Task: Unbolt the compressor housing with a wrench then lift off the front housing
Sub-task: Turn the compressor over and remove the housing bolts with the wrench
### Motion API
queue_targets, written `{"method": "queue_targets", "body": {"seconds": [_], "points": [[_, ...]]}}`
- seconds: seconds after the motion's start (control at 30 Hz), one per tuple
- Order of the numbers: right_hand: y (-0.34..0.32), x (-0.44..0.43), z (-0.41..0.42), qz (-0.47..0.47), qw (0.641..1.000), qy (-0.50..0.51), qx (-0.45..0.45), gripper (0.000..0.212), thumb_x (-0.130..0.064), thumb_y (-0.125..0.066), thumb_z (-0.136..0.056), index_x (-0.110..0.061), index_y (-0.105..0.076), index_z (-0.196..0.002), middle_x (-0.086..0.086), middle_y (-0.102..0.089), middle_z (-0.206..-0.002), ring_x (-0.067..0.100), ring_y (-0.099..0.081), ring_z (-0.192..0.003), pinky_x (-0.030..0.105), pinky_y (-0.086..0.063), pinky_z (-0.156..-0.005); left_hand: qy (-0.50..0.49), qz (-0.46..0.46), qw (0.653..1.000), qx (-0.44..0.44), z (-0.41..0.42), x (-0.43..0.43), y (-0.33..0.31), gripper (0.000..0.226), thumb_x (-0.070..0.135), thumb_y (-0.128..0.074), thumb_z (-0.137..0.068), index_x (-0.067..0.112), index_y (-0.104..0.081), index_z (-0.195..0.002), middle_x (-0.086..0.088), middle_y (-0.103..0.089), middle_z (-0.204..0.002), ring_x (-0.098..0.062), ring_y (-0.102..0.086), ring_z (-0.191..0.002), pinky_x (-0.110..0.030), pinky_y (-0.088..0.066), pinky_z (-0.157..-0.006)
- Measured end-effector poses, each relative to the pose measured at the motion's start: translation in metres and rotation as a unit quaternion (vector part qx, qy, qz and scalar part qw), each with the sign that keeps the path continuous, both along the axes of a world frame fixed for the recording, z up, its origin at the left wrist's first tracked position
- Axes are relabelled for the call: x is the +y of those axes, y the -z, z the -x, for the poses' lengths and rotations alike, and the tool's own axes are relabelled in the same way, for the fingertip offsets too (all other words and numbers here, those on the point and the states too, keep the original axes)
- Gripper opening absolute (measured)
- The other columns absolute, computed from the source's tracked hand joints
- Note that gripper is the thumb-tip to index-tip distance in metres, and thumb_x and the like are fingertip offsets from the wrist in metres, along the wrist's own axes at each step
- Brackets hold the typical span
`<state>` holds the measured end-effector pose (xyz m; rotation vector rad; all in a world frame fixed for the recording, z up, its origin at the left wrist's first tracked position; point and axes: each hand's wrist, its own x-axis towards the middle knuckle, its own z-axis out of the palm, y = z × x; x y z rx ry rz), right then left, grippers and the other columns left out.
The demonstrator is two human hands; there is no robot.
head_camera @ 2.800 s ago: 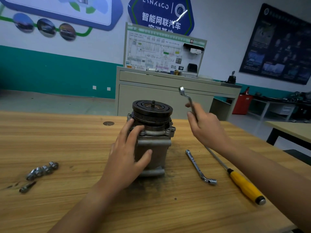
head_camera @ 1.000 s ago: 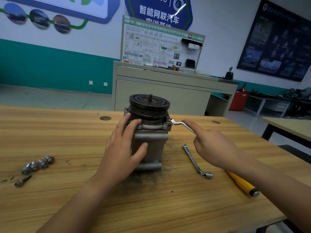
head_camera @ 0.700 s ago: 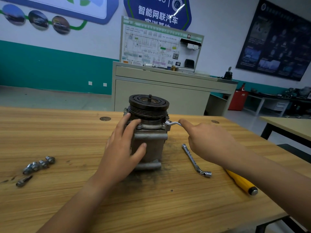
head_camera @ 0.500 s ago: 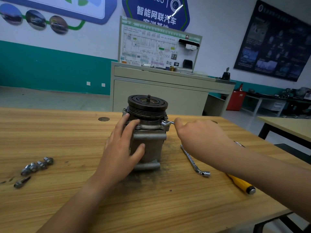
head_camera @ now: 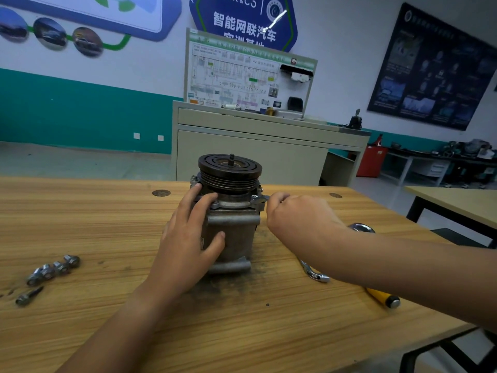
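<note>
The compressor (head_camera: 234,232) stands upright mid-table, its black pulley (head_camera: 230,170) on top and the grey front housing flange just under it. My left hand (head_camera: 188,238) wraps the body's left side, fingers up on the flange. My right hand (head_camera: 298,219) is closed on a silver wrench (head_camera: 259,199); its head sits on a bolt at the flange's right edge. The wrench's other end (head_camera: 361,228) pokes out behind my wrist.
Several removed bolts (head_camera: 51,270) lie at the table's left. A second silver wrench (head_camera: 314,273) and a yellow-handled screwdriver (head_camera: 383,297) lie right of the compressor, partly under my right forearm. A grey cabinet (head_camera: 250,152) stands behind the table.
My right hand brought the wrench down from the air to the bolt on the flange's right side, then swung the handle toward me. The left hand stayed on the compressor.
</note>
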<state>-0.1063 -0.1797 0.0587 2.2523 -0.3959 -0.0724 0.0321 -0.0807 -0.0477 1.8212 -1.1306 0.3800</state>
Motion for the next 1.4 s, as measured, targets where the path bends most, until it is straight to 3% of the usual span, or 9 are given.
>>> {"method": "queue_targets", "body": {"seconds": [0.33,0.47,0.6,0.77,0.9,1.0,1.13,1.27,1.4], "points": [[-0.005,-0.002,0.0,0.022,0.999,0.001,0.037,0.042,0.014,-0.037,-0.09,0.019,-0.026,-0.131,0.02,-0.05,-0.118,0.034,-0.063,-0.084,0.029,-0.031,-0.04,-0.002,-0.001,1.0,-0.007,0.0,0.002,0.0,0.062,0.023,-0.064,-0.083,0.025,-0.037,-0.139,0.008,-0.014,-0.154,-0.014,-0.021,-0.139,-0.047,-0.028,-0.11],[-0.002,-0.013,-0.003,0.032,0.999,-0.017,0.01,0.05,0.009,-0.038,-0.092,0.014,-0.017,-0.137,0.015,-0.048,-0.074,0.023,-0.037,-0.046,0.028,-0.024,-0.035,-0.002,-0.003,1.0,-0.004,0.001,0.002,0.0,0.062,0.024,-0.063,-0.084,0.026,-0.035,-0.14,0.009,-0.012,-0.154,-0.014,-0.02,-0.139,-0.048,-0.028,-0.111],[-0.001,-0.034,-0.001,0.036,0.997,-0.06,-0.022,0.061,0.005,-0.038,-0.091,0.003,-0.006,-0.143,0.004,-0.031,-0.056,0.017,-0.03,-0.044,0.027,-0.022,-0.036,0.004,-0.007,1.0,0.001,0.002,0.003,-0.001,0.062,0.025,-0.062,-0.085,0.028,-0.033,-0.14,0.012,-0.009,-0.155,-0.012,-0.018,-0.14,-0.048,-0.027,-0.111],[0.001,-0.059,-0.005,0.028,0.994,-0.082,-0.062,0.043,-0.002,-0.043,-0.093,-0.004,-0.028,-0.133,0.006,-0.041,-0.075,0.017,-0.037,-0.05,0.025,-0.027,-0.045,0.004,-0.012,1.0,0.004,0.001,0.003,-0.002,0.063,0.027,-0.061,-0.086,0.029,-0.032,-0.141,0.014,-0.008,-0.154,-0.01,-0.016,-0.139,-0.048,-0.026,-0.112],[0.011,-0.084,-0.02,-0.007,0.985,-0.128,-0.117,0.04,-0.008,-0.043,-0.094,-0.01,-0.032,-0.133,0.008,-0.055,-0.116,0.023,-0.058,-0.096,0.03,-0.039,-0.079,-0.002,-0.014,1.0,0.001,0.0,0.004,-0.002,0.063,0.027,-0.061,-0.085,0.03,-0.032,-0.141,0.013,-0.009,-0.154,-0.01,-0.017,-0.139,-0.05,-0.027,-0.112],[0.018,-0.091,-0.041,-0.032,0.978,-0.135,-0.157,0.039,-0.006,-0.041,-0.095,-0.01,-0.037,-0.133,0.01,-0.052,-0.128,0.026,-0.05,-0.116,0.038,-0.029,-0.102,-0.002,-0.017,1.0,-0.001,0.0,0.004,-0.002,0.063,0.029,-0.06,-0.085,0.032,-0.031,-0.141,0.016,-0.008,-0.154,-0.008,-0.016,-0.139,-0.05,-0.027,-0.111],[0.02,-0.093,-0.057,-0.053,0.967,-0.162,-0.187,0.036,-0.003,-0.043,-0.094,-0.005,-0.047,-0.129,0.016,-0.056,-0.126,0.03,-0.052,-0.116,0.042,-0.023,-0.108,0.0,-0.017,1.0,-0.006,-0.001,0.004,-0.002,0.064,0.031,-0.059,-0.085,0.034,-0.029,-0.141,0.019,-0.006,-0.153,0.004,-0.01,-0.131,-0.05,-0.027,-0.111],[0.017,-0.092,-0.04,-0.106,0.895,-0.221,-0.372,0.017,-0.006,-0.06,-0.087,0.003,-0.065,-0.101,0.017,-0.069,-0.082,0.029,-0.067,-0.069,0.039,-0.05,-0.074,-0.002,-0.015,1.0,-0.007,-0.002,0.003,-0.001,0.064,0.031,-0.059,-0.085,0.034,-0.03,-0.141,0.02,-0.007,-0.152,0.004,-0.01,-0.13,-0.05,-0.028,-0.111],[0.014,-0.078,-0.004,-0.204,0.826,-0.261,-0.457,0.03,-0.019,-0.043,-0.095,0.004,-0.061,-0.102,0.009,-0.06,-0.066,0.021,-0.054,-0.049,0.026,-0.04,-0.043,-0.006,-0.025,1.0,-0.007,-0.002,0.002,0.001,0.075,0.031,-0.068,-0.081,0.04,-0.023,-0.141,0.025,-0.001,-0.15,-0.007,-0.013,-0.138,-0.05,-0.028,-0.111]]}}
